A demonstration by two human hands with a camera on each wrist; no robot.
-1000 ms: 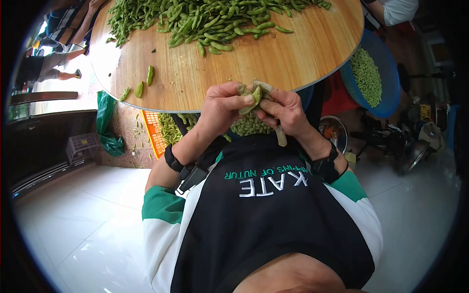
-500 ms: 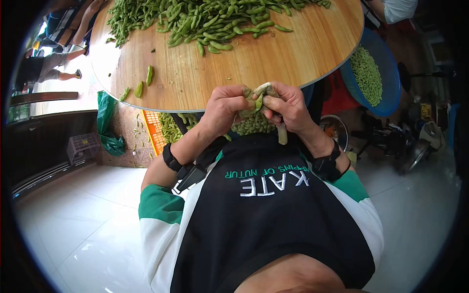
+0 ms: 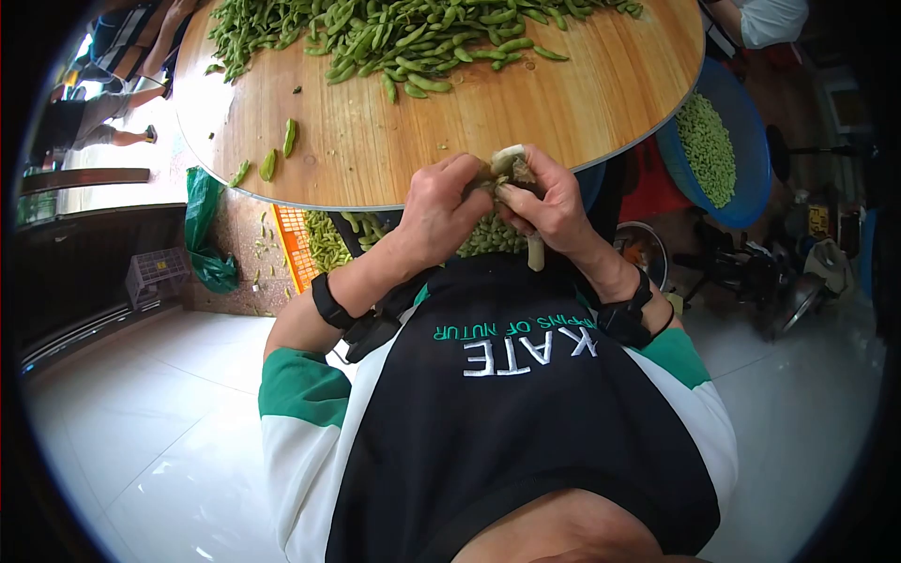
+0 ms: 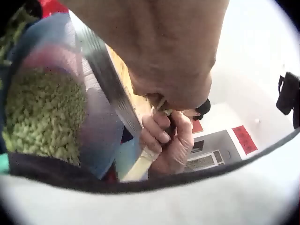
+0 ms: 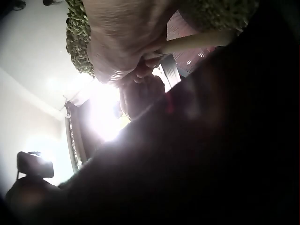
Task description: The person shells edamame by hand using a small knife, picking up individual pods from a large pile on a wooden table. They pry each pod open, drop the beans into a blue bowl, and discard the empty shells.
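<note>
In the head view, my left hand (image 3: 443, 214) and right hand (image 3: 552, 205) meet just past the table's near edge, fingers curled and fingertips together. Between them they pinch a green soybean pod (image 3: 499, 181), mostly hidden by the fingers. Pale wrapping (image 3: 510, 155) covers some right fingertips, and a pale strip (image 3: 535, 253) hangs below that hand. The left wrist view shows the right hand (image 4: 171, 145) beyond the left one, with the strip (image 4: 139, 168) trailing. Under the hands are shelled green beans (image 3: 493, 236), which the left wrist view shows in a blue basin (image 4: 101, 154).
A heap of soybean pods (image 3: 404, 42) covers the far part of the round wooden table (image 3: 375, 141); a few loose pods (image 3: 268, 166) lie at its left. An orange crate (image 3: 296, 249) with pods stands below. Another blue basin (image 3: 755, 141) of beans is at right.
The left hand has turned over the pod, its knuckles now hiding most of it. The right hand keeps its grip, and the hanging strip has shifted slightly left.
</note>
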